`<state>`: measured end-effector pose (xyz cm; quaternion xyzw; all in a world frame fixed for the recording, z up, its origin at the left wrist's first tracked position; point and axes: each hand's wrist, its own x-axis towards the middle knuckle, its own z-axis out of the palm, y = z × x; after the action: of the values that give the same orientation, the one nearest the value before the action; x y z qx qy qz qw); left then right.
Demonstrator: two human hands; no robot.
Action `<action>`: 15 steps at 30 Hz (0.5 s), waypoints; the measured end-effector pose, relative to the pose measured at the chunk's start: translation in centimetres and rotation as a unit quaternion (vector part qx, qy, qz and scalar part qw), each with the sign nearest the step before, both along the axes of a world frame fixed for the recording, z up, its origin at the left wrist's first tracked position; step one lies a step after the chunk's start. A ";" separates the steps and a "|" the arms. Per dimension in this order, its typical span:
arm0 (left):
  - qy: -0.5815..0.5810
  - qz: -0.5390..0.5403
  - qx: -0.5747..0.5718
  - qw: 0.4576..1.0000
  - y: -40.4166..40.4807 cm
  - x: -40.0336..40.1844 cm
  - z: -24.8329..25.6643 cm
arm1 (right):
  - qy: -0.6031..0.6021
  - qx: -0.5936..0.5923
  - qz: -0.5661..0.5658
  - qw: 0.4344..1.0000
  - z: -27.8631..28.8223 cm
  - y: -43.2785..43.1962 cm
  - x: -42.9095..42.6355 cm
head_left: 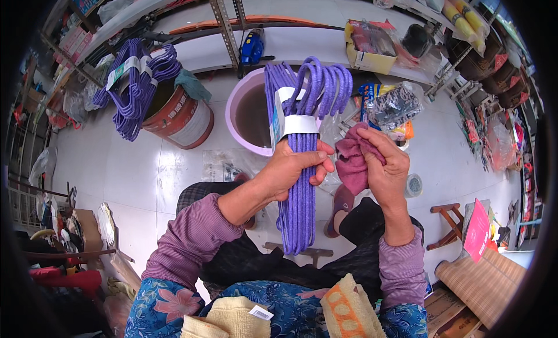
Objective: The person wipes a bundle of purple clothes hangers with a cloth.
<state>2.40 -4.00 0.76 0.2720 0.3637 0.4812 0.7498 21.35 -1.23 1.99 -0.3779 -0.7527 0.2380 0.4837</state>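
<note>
My left hand (301, 163) is closed around a bundle of purple clothes hangers (301, 194), its hooks at the top and white paper bands around it. To its right, my right hand (386, 159) grips a crumpled maroon cloth (355, 163), a little apart from the bundle. Behind the hangers stands a pink basin (233, 116) of murky water. More banded purple hangers (130, 89) lie across a red bucket (183, 120) at the upper left, where a green cloth (192, 85) hangs over the rim. Two yellow towels (244, 316) rest on my lap.
A low shelf (301, 44) behind the basin carries a blue device (253, 46) and an open yellow box (370, 61). Plastic-wrapped packages (392, 105) and a tape roll (413, 185) are on the floor at right. A small wooden stool (449, 227) stands beyond my right arm.
</note>
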 end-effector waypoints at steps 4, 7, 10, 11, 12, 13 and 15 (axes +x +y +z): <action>0.066 0.002 0.077 0.995 -0.7 1.5 -0.7 | -0.038 0.086 0.088 0.992 0.9 -0.3 -2.1; 0.164 -0.005 0.041 0.986 -0.9 1.1 -1.4 | -0.113 -0.050 0.047 0.991 -1.2 0.4 -1.3; 0.151 0.023 0.050 0.987 0.8 0.4 -0.4 | 0.036 -0.129 -0.029 0.991 -1.4 0.8 -0.5; 0.134 0.046 0.056 0.988 1.4 -0.1 -0.5 | 0.129 -0.178 -0.024 0.975 -1.3 0.6 -0.6; 0.121 0.070 0.056 0.989 2.0 -0.1 -0.7 | 0.143 -0.155 -0.019 0.977 -1.0 0.1 -0.8; 0.113 0.093 0.064 0.987 2.7 0.0 -0.4 | 0.164 -0.124 -0.013 0.979 -0.3 -0.3 -1.5; 0.125 0.157 0.065 0.977 3.1 0.1 -0.6 | 0.142 -0.075 0.010 0.987 0.4 -1.4 -3.3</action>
<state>2.46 -0.89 0.20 0.3177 0.4603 0.5783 0.5939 18.06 -2.60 2.39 -0.3677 -0.6603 0.3496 0.5537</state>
